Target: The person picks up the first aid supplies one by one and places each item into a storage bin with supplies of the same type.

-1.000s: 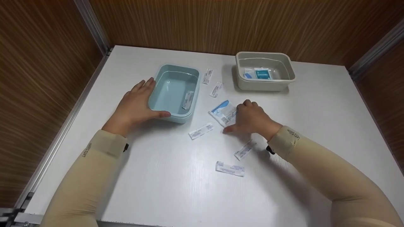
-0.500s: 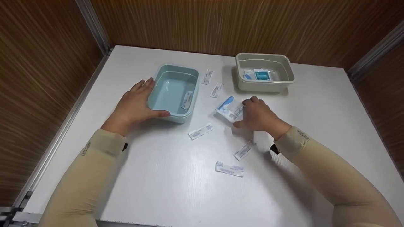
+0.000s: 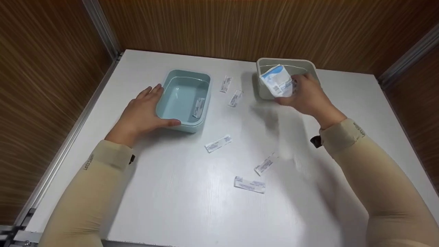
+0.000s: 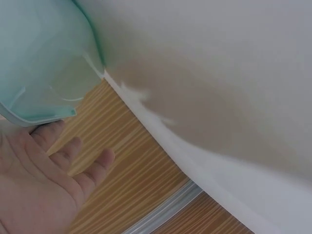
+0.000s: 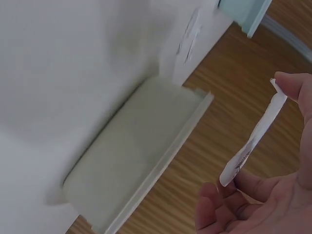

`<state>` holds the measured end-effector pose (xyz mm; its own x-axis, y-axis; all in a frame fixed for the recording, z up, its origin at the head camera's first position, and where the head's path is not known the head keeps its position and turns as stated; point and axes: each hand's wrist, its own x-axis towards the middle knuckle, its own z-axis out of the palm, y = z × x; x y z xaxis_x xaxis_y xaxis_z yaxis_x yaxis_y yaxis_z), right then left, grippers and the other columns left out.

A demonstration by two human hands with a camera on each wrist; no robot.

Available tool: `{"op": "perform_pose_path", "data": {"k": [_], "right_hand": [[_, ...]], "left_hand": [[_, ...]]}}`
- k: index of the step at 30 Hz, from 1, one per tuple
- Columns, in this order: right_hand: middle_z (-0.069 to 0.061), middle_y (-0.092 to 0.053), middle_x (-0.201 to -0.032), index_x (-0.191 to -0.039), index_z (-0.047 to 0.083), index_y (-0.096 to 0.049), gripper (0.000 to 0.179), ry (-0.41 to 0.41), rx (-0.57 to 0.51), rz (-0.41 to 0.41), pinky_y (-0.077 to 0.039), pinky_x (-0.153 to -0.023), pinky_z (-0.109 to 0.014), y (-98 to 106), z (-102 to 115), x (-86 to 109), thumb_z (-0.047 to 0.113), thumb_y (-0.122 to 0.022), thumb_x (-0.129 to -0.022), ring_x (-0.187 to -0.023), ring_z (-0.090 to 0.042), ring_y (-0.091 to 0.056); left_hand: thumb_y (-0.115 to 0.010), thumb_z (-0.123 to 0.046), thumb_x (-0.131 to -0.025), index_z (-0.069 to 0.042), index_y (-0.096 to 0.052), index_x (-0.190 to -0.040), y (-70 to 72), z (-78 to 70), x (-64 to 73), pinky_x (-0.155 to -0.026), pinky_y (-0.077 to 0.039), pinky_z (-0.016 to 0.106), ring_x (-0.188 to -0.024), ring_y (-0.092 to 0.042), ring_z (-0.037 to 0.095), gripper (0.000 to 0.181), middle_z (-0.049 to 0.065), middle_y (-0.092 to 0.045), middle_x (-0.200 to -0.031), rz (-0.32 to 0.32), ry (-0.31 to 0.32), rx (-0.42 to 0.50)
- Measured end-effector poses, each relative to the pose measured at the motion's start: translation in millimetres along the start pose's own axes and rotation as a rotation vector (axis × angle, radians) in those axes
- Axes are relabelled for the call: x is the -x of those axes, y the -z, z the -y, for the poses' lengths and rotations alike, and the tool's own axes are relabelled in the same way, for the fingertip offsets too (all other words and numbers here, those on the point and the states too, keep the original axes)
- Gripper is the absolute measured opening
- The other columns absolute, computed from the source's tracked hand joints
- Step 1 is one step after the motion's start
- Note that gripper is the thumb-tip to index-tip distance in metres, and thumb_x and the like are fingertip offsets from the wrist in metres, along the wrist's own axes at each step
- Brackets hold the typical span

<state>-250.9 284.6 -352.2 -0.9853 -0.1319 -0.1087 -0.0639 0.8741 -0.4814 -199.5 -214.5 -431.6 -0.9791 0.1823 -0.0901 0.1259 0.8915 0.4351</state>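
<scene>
The white tabletop [image 3: 164, 209] looks smooth, so I suspect a bin could skid if I knocked it. The beige bin [image 5: 131, 146] stands toward the far edge; the packet and my hand block much of its inside, so I could release onto something I can't check. The blue bin [image 3: 192, 128] sits left of the beige bin and nearer to me; too hard a push would probably shove it sideways.

My left hand [image 3: 142, 113] lies against the blue bin's left side, fingers extended and apart, thumb along the near rim. My right hand [image 3: 310, 94] is over the near right of the beige bin, the wrist coming in from the near right, thumb and fingers clamped on opposite edges of the packet [image 3: 277, 80].

The packet is tilted above the left part of the beige bin. It bows in my pinch: squeezing harder might make it spring away, and letting go too near the rim could leave it hung there.

Smallest are the printed strips [image 3: 218, 143]: five left of or nearer than the beige bin, one inside the blue bin. A low sleeve could sweep the nearest aside.
</scene>
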Motion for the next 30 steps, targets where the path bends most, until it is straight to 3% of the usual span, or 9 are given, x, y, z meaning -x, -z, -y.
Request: {"op": "perform_pose_path", "data": {"k": [12,20,24,30], "right_hand": [[-0.033,-0.03,-0.178,-0.178,0.001,-0.027,0.115,-0.131,0.046,0.004,-0.032,-0.135,-0.073,34,-28,-29.3,0.062,-0.082,-0.097,-0.164,-0.053,-0.03],[-0.034,-0.027,-0.18,-0.181,0.009,-0.019,0.118,-0.212,0.067,0.022,-0.031,-0.134,-0.077,38,-42,-40.9,0.067,-0.078,-0.098,-0.165,-0.056,-0.024],[-0.033,-0.019,-0.185,-0.182,0.014,-0.015,0.122,-0.251,0.037,0.047,-0.026,-0.135,-0.079,36,-46,-45.1,0.073,-0.078,-0.096,-0.167,-0.058,-0.019],[-0.035,-0.025,-0.181,-0.181,0.013,-0.017,0.121,-0.259,0.058,0.046,-0.025,-0.133,-0.079,32,-50,-49.8,0.074,-0.076,-0.096,-0.162,-0.058,-0.022]], "left_hand": [[-0.08,-0.091,-0.079,-0.013,-0.018,-0.182,7.2,6.9,8.9,-0.138,-0.02,0.077,-0.178,-0.012,0.042,0.144,0.009,-0.018,-0.192,0.004,0.031,0.001],[-0.081,-0.09,-0.08,-0.011,-0.02,-0.182,12.1,17.2,16.4,-0.138,-0.019,0.078,-0.179,-0.01,0.04,0.142,0.007,-0.016,-0.192,0.001,0.031,-0.006],[-0.08,-0.091,-0.08,-0.013,-0.018,-0.182,11.5,23.8,21.4,-0.139,-0.017,0.077,-0.18,-0.008,0.039,0.143,0.005,-0.015,-0.193,0.008,0.048,0.01],[-0.08,-0.091,-0.079,-0.011,-0.018,-0.182,15.7,33.5,28.6,-0.139,-0.015,0.077,-0.18,-0.007,0.039,0.145,0.006,-0.014,-0.193,0.006,0.06,0.011]]}}
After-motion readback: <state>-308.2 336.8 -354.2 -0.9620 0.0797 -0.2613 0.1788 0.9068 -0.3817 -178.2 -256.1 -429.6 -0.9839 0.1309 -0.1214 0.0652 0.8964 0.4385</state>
